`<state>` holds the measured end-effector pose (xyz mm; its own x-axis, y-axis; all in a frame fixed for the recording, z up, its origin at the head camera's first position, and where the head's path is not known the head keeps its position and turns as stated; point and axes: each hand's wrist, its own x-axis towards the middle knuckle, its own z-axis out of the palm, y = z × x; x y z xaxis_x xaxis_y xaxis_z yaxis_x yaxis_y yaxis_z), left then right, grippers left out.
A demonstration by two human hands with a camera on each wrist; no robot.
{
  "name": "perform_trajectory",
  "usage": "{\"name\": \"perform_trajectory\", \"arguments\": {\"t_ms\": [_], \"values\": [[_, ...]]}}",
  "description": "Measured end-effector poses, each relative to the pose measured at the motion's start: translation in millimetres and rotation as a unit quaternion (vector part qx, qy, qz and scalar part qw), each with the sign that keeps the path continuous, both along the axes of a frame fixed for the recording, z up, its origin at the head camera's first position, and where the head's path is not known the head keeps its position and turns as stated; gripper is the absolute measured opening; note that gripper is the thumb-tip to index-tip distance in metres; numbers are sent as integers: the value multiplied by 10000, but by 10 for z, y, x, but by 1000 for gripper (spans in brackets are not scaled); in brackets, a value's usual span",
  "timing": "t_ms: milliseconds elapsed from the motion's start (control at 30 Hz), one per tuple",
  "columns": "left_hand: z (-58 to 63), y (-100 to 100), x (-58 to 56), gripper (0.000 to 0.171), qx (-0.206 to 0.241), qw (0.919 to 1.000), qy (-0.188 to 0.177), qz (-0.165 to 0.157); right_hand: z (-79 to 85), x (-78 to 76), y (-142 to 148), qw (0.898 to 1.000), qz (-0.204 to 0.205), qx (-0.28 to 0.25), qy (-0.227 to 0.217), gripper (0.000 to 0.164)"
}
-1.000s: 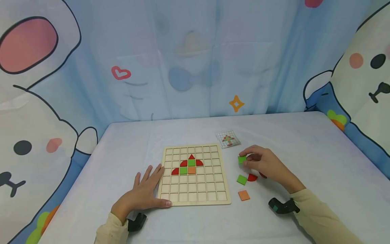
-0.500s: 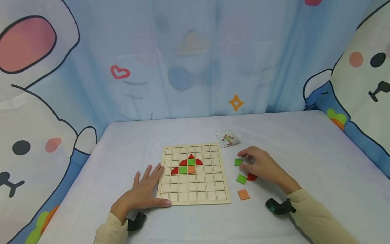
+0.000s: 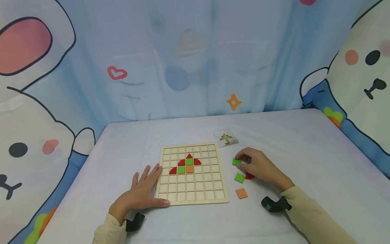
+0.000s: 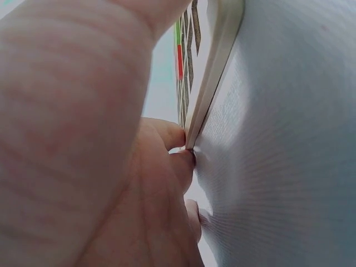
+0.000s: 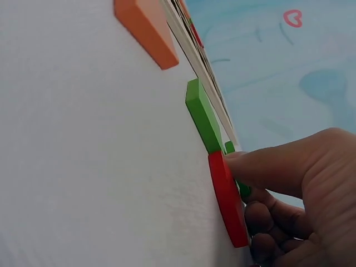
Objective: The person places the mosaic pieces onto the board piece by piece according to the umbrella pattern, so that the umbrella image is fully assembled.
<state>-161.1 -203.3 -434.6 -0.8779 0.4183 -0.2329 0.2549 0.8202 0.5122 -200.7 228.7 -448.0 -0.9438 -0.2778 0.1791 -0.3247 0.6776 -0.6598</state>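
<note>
In the head view, my left hand lies spread at the left side of the wooden grid board, fingertips and thumb on its edge. On the board, red, green and orange pieces form a stepped shape with a red triangle on top. Right of the board, my right hand pinches a green square tile between thumb and fingers, low over the table. Just below it lie another green tile and a red rounded piece, partly covered by the hand in the head view.
Closer to the front lies an orange square tile. A small pattern card rests behind the board's right corner. White cloth covers the table, and a printed curtain hangs behind it. Each wrist carries a black camera.
My right hand has moved left and slightly down with the green tile, covering more of the red rounded piece. The left hand keeps its place on the board; the head view has shifted a little.
</note>
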Motion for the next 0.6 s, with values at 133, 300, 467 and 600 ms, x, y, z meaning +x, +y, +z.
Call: {"name": "perform_trajectory", "arguments": {"t_ms": [133,300,467,600], "values": [[-19,-20,-6,130,58,10000,29,-16,29,-8,4,9997,-18,-173,-143,21],[-37,-22,-33,129,-11,10000,-7,-6,65,-21,-12,9990,50,-358,-263,24],[-50,-14,-36,130,-70,10000,26,13,112,-63,-108,9972,323,-624,-252,25],[-42,-2,-36,129,-58,10000,20,39,105,-113,-227,9942,667,-795,-266,23]]}}
